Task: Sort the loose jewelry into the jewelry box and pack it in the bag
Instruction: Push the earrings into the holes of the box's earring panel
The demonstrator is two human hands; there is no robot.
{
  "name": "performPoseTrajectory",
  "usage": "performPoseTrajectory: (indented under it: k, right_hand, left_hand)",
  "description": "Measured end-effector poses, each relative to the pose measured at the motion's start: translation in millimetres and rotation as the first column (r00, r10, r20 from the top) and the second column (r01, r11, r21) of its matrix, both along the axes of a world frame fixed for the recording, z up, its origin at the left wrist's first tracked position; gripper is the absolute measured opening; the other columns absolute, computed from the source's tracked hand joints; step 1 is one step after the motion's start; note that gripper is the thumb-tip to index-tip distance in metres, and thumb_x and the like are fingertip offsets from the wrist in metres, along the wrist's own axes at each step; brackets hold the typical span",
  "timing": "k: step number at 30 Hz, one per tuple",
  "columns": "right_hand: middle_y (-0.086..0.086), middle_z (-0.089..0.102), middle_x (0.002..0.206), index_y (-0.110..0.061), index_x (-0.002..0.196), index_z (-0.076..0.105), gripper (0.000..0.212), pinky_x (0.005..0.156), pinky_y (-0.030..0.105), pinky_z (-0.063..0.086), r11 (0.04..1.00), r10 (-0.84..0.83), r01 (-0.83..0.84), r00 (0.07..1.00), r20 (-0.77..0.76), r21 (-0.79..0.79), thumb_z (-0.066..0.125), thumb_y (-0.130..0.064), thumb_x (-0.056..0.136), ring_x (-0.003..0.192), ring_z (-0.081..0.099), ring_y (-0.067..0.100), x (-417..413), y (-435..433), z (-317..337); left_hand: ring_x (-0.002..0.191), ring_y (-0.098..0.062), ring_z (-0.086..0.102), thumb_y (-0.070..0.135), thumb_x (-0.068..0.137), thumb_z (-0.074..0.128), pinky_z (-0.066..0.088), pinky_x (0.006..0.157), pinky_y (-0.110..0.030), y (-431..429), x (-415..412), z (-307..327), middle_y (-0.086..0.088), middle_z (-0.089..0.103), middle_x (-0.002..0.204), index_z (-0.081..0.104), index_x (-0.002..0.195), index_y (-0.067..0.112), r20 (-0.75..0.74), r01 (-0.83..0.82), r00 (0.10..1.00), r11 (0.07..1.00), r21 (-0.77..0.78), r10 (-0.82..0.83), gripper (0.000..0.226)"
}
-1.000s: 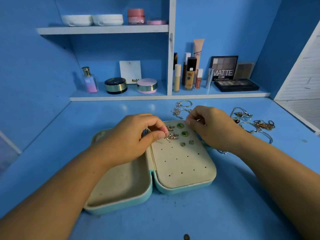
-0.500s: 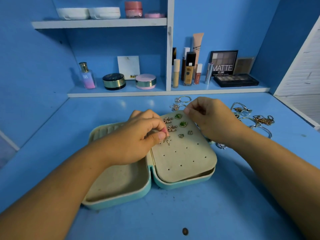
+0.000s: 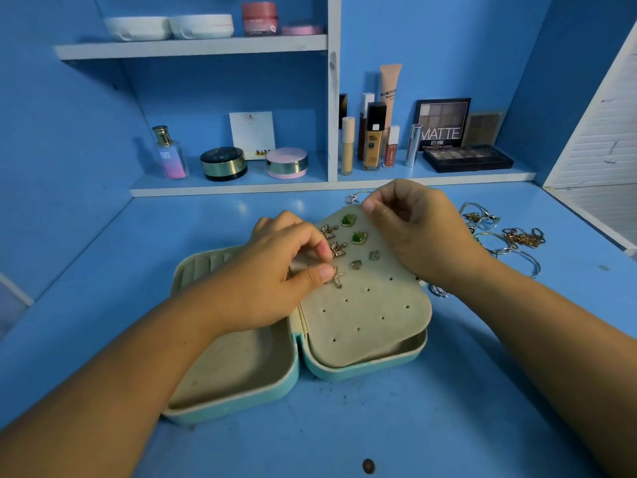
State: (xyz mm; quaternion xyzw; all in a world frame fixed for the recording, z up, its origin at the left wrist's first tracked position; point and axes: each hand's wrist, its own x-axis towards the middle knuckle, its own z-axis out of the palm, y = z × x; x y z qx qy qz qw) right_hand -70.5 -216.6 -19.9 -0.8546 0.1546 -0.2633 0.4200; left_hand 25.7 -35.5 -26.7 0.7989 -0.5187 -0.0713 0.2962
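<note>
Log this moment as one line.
left hand: pinches star earring at earring panel | right hand: pinches panel top edge | loose jewelry: on desk

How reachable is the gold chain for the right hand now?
Probably yes: the gold chain lies uncovered on the desk right of the right hand; but its fingers pinch the earring panel and must let go first.

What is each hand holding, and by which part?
Left hand pinches a small gold starfish-shaped earring by its top; right hand pinches the beige perforated panel at its far edge.
</note>
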Motion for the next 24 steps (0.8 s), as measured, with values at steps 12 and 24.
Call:
performPoseTrajectory:
  k: [12,24]
  right_hand:
    - [0.0,0.072,0.091,-0.005,0.094,0.06,0.014,0.062,0.017,0.055,0.894,0.064,-0.149,0.976,0.208,0.422,0.053,-0.017,0.094,0.068,0.066,0.004,-6.0,10.3,9.7]
    - [0.005,0.072,0.097,-0.007,0.086,0.056,0.013,0.084,0.027,0.056,0.606,0.289,-0.487,0.871,0.397,0.629,0.055,-0.018,0.081,0.089,0.069,0.013,-7.7,20.8,9.2]
  left_hand:
    - [0.097,-0.004,0.06,0.045,0.068,0.074,0.049,0.09,-0.026,4.0,7.0,7.0,0.015,0.06,0.093,0.07,0.083,0.035,-0.149,-0.023,0.989,0.99,-0.142,0.002,0.019]
    - [0.118,-0.002,0.056,0.015,0.056,0.088,0.044,0.101,-0.021,11.4,40.5,1.8,0.02,0.063,0.12,0.048,0.13,0.027,-0.536,0.026,0.833,0.978,-0.206,-0.135,0.085]
